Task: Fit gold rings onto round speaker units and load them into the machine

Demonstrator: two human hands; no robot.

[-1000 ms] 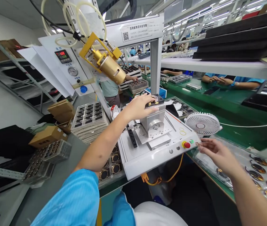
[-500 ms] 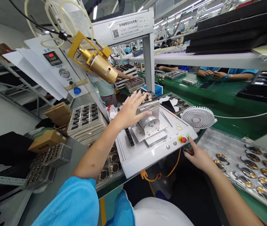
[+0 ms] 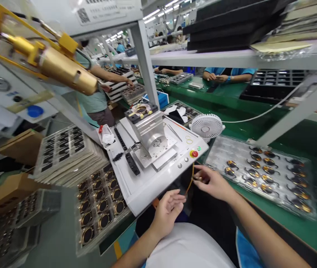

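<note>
Before a white benchtop machine point(image 3: 144, 195), the right hand point(image 3: 214, 186) pinches a small piece point(image 3: 198, 179), partly hidden, near the open, seemingly bare left hand point(image 3: 167, 211); a round part point(image 3: 141, 109) tops the metal fixture point(image 3: 153, 128); likely a handover, calling for a careful pinch

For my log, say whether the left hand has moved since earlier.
Yes: the left hand has drawn back from above the white base, past its front edge.
</note>
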